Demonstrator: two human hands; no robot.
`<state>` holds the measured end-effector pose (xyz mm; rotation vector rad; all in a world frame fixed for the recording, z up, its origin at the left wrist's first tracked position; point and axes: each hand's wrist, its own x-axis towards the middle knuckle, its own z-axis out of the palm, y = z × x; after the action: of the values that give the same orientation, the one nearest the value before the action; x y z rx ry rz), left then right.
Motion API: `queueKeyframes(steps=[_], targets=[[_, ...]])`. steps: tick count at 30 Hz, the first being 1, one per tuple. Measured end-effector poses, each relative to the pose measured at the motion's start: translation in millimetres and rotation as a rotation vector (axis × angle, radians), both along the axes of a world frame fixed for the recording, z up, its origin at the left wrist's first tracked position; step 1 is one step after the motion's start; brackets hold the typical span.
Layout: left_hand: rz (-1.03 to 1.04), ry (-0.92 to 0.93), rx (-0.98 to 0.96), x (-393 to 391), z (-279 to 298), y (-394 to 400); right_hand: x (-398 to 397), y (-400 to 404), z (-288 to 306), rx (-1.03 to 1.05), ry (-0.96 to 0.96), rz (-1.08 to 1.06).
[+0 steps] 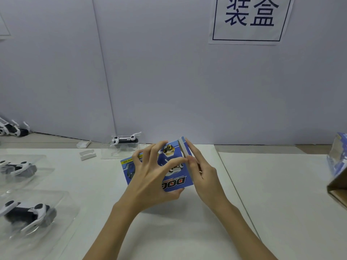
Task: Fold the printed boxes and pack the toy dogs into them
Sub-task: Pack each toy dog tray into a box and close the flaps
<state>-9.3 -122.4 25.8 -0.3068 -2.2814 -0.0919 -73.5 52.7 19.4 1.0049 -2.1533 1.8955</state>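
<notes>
— What do the hands have?
— I see the left hand (150, 177) grip the blue printed box (174, 166), fingers curled over its face, above the counter (262, 203). The right hand (204, 175) presses straight fingers on its side flap.
— The dogs?
— Toy dogs (28, 214) lie left, in clear trays.

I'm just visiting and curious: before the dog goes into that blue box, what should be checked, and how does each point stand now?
1. Printed box held firmly by left hand: ok.
2. Right hand on the box's side flap: ok.
3. Box fully squared up: not ok, it looks half-folded.
4. Far end closed: cannot tell.
5. Toy dog within reach behind the box: ok.
6. Dog free of its clear tray: not ok.
</notes>
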Motion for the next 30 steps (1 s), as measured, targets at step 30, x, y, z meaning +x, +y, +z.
queueKeyframes(steps=[30], targets=[[0.078,0.113,0.162,2,4,2,7,-4,2,-0.163,-0.022,0.09]])
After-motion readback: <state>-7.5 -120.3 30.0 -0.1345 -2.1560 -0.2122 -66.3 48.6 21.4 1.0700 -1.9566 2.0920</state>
